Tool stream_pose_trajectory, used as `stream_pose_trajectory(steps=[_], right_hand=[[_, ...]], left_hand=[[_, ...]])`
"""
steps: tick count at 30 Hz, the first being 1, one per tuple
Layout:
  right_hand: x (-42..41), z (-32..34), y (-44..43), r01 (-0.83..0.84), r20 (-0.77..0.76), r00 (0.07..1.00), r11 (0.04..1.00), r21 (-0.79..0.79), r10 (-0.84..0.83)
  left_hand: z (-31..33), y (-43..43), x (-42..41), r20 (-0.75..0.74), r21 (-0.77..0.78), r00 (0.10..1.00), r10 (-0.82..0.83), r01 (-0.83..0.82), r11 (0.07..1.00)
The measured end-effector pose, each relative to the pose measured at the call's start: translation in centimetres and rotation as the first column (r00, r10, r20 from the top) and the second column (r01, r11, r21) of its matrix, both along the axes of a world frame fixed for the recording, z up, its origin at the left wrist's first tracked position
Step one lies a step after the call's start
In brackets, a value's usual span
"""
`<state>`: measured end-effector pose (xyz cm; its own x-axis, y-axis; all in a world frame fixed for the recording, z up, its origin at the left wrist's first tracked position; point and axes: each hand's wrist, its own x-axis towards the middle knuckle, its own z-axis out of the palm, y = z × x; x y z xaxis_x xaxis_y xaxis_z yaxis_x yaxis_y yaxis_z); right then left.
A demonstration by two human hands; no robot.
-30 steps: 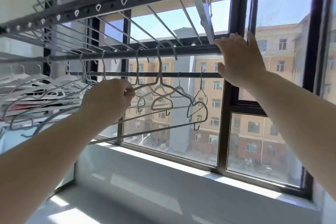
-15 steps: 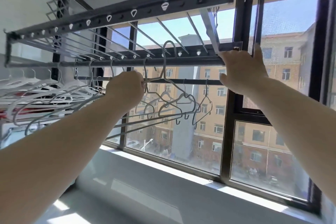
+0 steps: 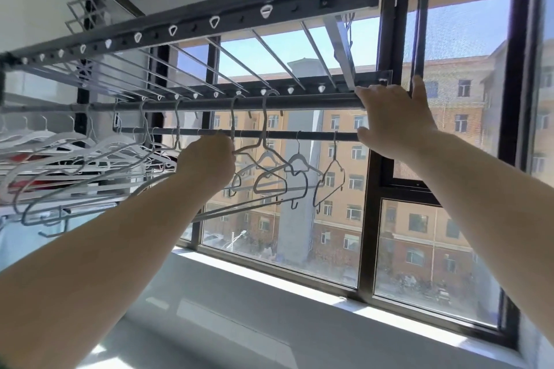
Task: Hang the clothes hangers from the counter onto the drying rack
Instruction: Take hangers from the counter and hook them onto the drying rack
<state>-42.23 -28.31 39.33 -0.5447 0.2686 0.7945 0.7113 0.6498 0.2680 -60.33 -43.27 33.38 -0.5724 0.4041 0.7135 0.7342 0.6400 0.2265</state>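
Observation:
A dark metal drying rack (image 3: 209, 24) hangs overhead in front of the window. Its near round bar (image 3: 299, 102) carries several grey hangers by their hooks. My left hand (image 3: 207, 162) grips the shoulder of one grey hanger (image 3: 263, 129) whose hook sits over that bar. My right hand (image 3: 392, 120) rests with spread fingers on the right end of the rack's bars. More grey hangers (image 3: 299, 165) dangle from the lower bar (image 3: 314, 135) behind. A bunch of white hangers (image 3: 75, 153) hangs at the left.
The window frame (image 3: 371, 189) and glass stand right behind the rack. A pale counter (image 3: 239, 308) runs below the sill. A thin cord or rod (image 3: 419, 24) drops beside my right hand. Red cloth shows among the white hangers at far left.
The view has tilted up and closer to the rack. My left hand has risen with the hanger, whose hook now sits on the near bar. My right hand stays at the bar's right end.

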Motion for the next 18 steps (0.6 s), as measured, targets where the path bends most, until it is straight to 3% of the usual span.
stream_pose_trajectory(steps=[13,15,18], right_hand=[[0.7,-0.7,0.5,-0.053,-0.052,0.997,0.997,0.055,0.056],[1.3,-1.2,0.9,-0.081,-0.092,0.992,0.991,0.107,0.091],[2.4,-2.0,2.6,-0.105,-0.114,0.981,0.923,0.371,0.157]], left_hand=[[-0.6,0.0,2.2,0.037,-0.047,0.999,0.017,-0.016,0.999],[-0.6,0.2,3.1,-0.045,-0.012,0.999,-0.007,0.006,1.0],[-1.3,0.9,4.5,-0.27,0.11,0.956,-0.118,0.152,0.982]])
